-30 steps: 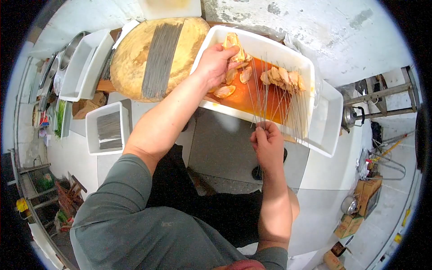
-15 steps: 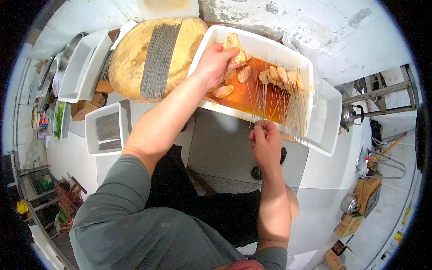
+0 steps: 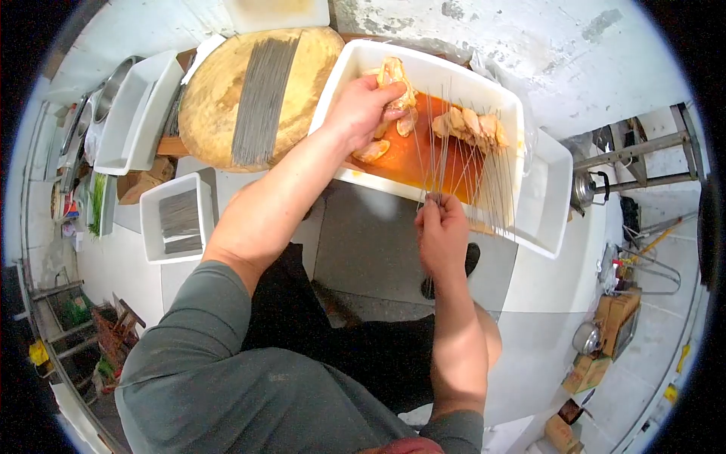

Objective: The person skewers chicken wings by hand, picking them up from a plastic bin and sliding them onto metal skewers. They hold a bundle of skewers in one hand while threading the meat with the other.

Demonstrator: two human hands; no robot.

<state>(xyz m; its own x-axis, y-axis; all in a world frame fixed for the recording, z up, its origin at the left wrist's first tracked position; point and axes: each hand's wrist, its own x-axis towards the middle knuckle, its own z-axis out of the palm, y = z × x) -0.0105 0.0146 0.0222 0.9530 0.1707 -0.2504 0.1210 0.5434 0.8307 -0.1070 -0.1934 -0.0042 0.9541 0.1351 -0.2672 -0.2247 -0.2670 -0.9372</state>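
Observation:
My left hand (image 3: pixel 361 113) pinches a piece of marinated chicken (image 3: pixel 393 73) over the left part of a white tub (image 3: pixel 442 66). My right hand (image 3: pixel 443 240), closed, grips several thin metal skewers (image 3: pixel 435 163) by their lower ends at the tub's near edge. Their points rise over the tub, apart from the chicken in my left hand. Beside them, a row of chicken pieces (image 3: pixel 469 127) is threaded on skewers that lean across the tub's right side. Loose chicken (image 3: pixel 370 152) lies near my left wrist in orange-red marinade (image 3: pixel 404 162).
A round wooden chopping block (image 3: pixel 208 113) at left carries a band of skewers (image 3: pixel 265 98). Below it stands a small white bin (image 3: pixel 153 227) with more skewers. Another white tub (image 3: pixel 548 193) sits against the right side of the main one. A long white container (image 3: pixel 136 113) is farther left.
The skewers in my right hand stand closer together, and that hand has shifted slightly. My left hand keeps its hold on the chicken. The whole view has moved a little.

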